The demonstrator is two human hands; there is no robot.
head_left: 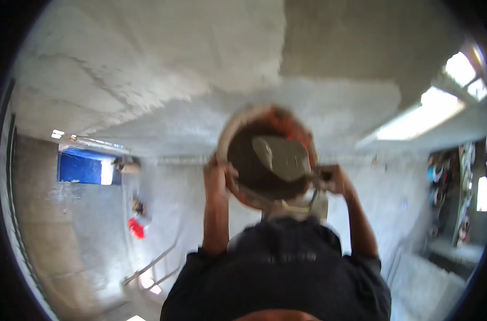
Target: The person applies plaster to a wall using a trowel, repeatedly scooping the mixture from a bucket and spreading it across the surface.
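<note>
A round orange pan (294, 125) full of grey mortar is raised in front of me, against a plastered concrete surface. My left hand (217, 175) grips the pan's left rim. My right hand (335, 179) is at the pan's right rim, closed on the handle of a trowel (283, 156). The trowel's flat blade lies across the mortar inside the pan. Both my forearms reach up from the dark sleeves of my shirt (278, 267), which fills the bottom of the view.
Rough grey plaster (147, 64) covers the surface behind the pan. A blue panel (80, 168) and a red object (137, 229) are at the left, with metal rods (152, 265) below. A bright opening (420, 117) and hanging items (441, 187) are at the right.
</note>
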